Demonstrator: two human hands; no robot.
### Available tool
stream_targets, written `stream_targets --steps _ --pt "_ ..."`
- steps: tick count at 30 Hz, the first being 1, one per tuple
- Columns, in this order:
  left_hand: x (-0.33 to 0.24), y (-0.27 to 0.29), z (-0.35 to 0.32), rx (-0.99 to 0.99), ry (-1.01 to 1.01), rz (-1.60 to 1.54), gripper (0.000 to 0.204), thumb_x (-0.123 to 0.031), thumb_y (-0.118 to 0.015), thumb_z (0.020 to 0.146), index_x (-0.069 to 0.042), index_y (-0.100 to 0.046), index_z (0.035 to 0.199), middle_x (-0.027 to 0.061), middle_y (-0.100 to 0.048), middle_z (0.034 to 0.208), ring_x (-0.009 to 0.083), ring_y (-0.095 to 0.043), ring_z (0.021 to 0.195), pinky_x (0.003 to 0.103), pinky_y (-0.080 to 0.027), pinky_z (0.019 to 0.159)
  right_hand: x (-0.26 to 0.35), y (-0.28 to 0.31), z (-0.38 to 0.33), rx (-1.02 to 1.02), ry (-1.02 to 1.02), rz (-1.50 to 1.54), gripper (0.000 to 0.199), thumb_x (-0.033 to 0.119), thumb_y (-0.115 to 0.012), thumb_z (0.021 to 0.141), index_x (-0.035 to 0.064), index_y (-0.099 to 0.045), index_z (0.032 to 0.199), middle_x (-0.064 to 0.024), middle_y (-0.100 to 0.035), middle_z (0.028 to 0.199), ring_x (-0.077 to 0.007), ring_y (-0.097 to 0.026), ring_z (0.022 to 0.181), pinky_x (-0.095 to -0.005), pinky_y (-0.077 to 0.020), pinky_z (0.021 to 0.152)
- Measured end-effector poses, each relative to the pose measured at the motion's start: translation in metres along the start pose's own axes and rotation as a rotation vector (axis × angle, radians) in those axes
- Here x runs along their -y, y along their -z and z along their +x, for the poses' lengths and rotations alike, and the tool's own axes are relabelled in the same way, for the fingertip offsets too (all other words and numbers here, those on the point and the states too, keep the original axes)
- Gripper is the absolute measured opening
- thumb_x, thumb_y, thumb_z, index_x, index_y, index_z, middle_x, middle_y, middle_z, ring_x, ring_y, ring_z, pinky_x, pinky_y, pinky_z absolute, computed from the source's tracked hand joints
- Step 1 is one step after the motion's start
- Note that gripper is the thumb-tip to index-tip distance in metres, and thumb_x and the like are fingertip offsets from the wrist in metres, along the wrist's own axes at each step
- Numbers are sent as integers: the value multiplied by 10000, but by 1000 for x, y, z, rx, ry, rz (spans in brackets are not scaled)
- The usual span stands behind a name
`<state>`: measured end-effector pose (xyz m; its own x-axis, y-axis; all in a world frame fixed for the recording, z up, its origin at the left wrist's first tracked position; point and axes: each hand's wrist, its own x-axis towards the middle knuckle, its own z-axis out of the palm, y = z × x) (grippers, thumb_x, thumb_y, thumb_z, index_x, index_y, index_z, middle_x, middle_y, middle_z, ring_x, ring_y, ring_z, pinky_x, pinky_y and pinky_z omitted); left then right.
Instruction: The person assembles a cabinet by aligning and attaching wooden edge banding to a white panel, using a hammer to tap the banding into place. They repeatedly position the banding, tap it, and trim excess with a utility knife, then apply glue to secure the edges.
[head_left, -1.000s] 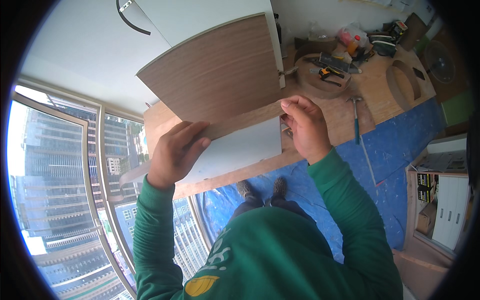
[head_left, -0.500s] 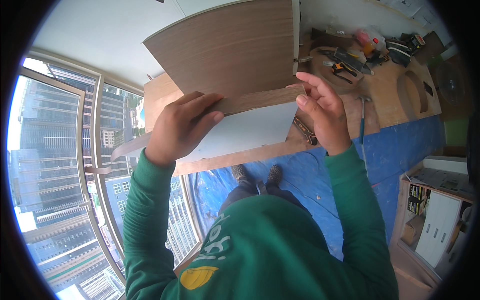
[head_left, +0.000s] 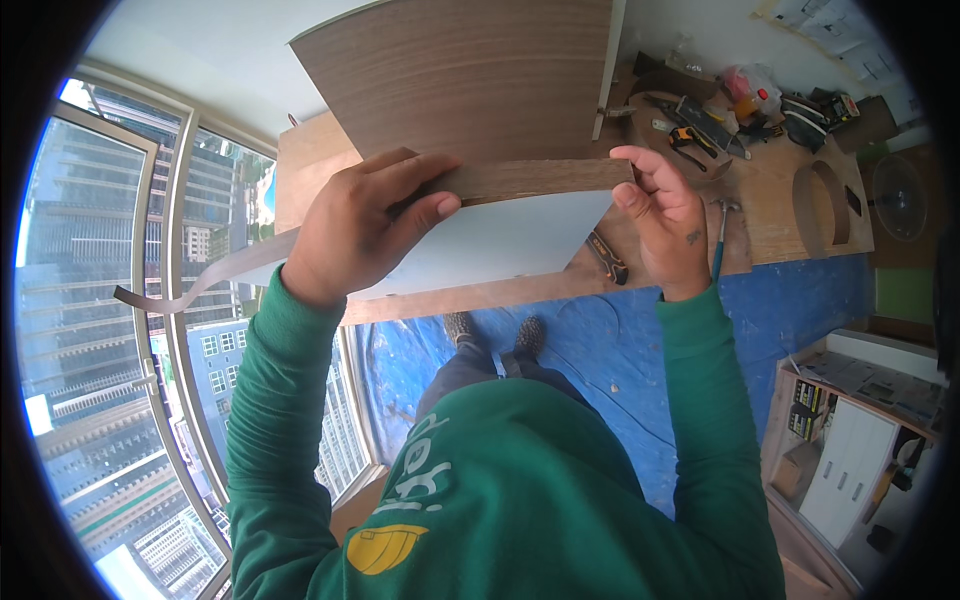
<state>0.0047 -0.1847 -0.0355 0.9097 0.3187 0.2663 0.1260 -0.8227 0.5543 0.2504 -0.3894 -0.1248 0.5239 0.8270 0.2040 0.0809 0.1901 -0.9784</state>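
Note:
A brown wood-grain edge banding strip (head_left: 540,179) lies along the upper edge of a white-faced panel (head_left: 500,240) on the workbench. My left hand (head_left: 365,220) is closed over the strip and that edge, thumb on the near side. At the panel's right corner my right hand (head_left: 665,215) pinches the strip's end between thumb and fingers. Past my left wrist the loose tail of the strip curls out toward the window. Just right of the panel lies an orange-and-black handled tool (head_left: 607,257). A hammer (head_left: 720,240) with a blue handle rests near my right wrist.
A large wood-grain board (head_left: 470,80) stands behind the panel. Cutters (head_left: 690,145), a bottle (head_left: 745,105) and other tools crowd the bench's far right, beside a curled strip (head_left: 822,205). Blue sheeting (head_left: 600,370) covers the floor. Tall windows (head_left: 90,300) are at left, an open cabinet (head_left: 850,455) at right.
My right hand's fingers have closed onto the strip's end at the corner. The strip now sits more level, and its loose tail has swung further left. My view has shifted slightly.

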Motion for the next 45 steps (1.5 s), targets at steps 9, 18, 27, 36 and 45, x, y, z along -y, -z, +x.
stream_targets --steps 9,18,27,36,45 --pt "-2 -2 -3 8 17 -4 360 -255 -760 979 13 -727 1217 129 -694 900 265 -691 726 362 -552 679 1 5 -1 12 -34 -9 343 111 -730 1021 6 -646 1337 44 -632 912 -24 -556 838 -194 -466 757" --pt "1 -3 -4 1 -15 12 349 -254 -770 967 2 -735 1202 115 -683 878 264 -680 700 361 -543 663 2 2 -4 -6 -12 55 346 95 -733 1012 -13 -648 1329 34 -649 925 -26 -579 844 -189 -467 755" --pt "2 -4 -2 -8 -8 7 359 -267 -775 965 3 -738 1198 114 -686 882 264 -692 712 362 -547 664 -1 6 -2 36 -53 45 398 134 -707 1034 -41 -610 1378 -28 -686 1093 -68 -585 970 -226 -459 895" --pt "3 -4 -3 2 -9 10 370 -269 -777 963 7 -737 1206 116 -695 896 260 -694 717 357 -553 669 -1 4 -3 25 -53 77 380 126 -710 1030 -28 -619 1366 -3 -669 1031 -51 -582 932 -211 -464 847" --pt "-1 -3 -2 -3 5 6 344 -260 -777 959 -5 -738 1187 116 -689 898 268 -690 717 359 -550 661 3 -1 -4 -21 -28 19 356 119 -727 1019 -11 -639 1338 25 -643 924 -29 -586 864 -200 -481 772"
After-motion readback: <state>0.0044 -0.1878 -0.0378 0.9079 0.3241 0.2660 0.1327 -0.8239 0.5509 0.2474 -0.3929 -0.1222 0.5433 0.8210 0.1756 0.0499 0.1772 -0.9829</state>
